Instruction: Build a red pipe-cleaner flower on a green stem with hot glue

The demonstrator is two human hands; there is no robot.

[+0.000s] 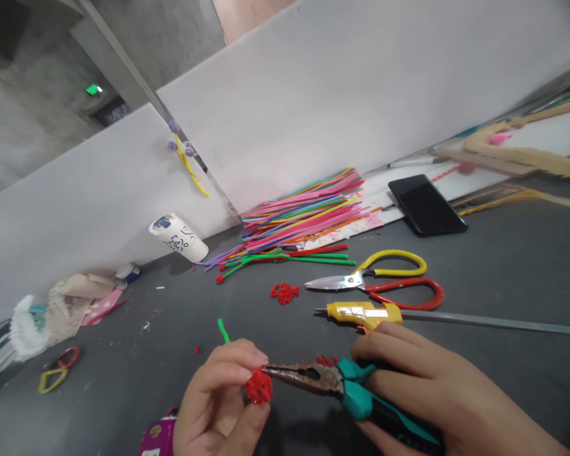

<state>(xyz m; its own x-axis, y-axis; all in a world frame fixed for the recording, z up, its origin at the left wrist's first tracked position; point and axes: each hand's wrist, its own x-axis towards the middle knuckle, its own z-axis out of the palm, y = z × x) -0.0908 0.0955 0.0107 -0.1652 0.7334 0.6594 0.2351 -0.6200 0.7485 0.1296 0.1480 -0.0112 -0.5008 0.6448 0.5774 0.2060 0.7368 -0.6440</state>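
Between the thumb and fingers of my left hand (218,399) is a small round red fuzzy flower head (259,386). A green stem (223,330) sticks out behind those fingers. My right hand (422,380) is closed around the teal and black handles of a pair of needle-nose pliers (320,379). The rusty plier tips meet the top edge of the red flower head; whether they pinch it I cannot tell. Some red bits (327,361) lie behind the plier jaws. Beyond my right hand lies a yellow hot glue gun (363,313) with a long glue stick in it.
Scissors with yellow and red handles (356,280) lie past the glue gun, near a red fuzzy pile (285,292). Behind them are many coloured pipe cleaners (304,212), a phone (426,204) and a white paper cup (179,237). More scissors (59,368) lie left; a purple object (158,437) is near my left wrist.
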